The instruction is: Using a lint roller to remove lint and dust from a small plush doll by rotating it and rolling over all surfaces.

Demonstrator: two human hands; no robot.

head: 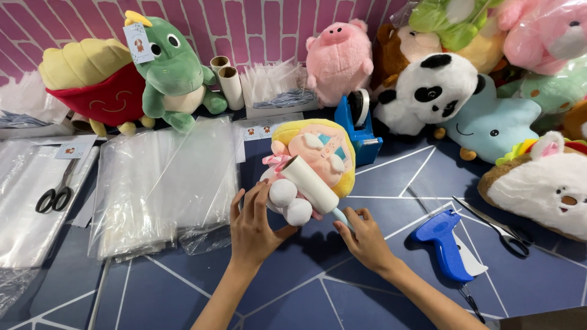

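A plush doll with yellow hair, a pink face and white feet lies on the dark blue table in the middle. My left hand holds its lower body from the left. My right hand grips the pale blue handle of a lint roller, whose white roll rests across the doll's front.
Stacks of clear plastic bags lie left, with black scissors further left. A blue tape dispenser stands behind the doll. A blue tagging gun and scissors lie right. Several plush toys line the back and right.
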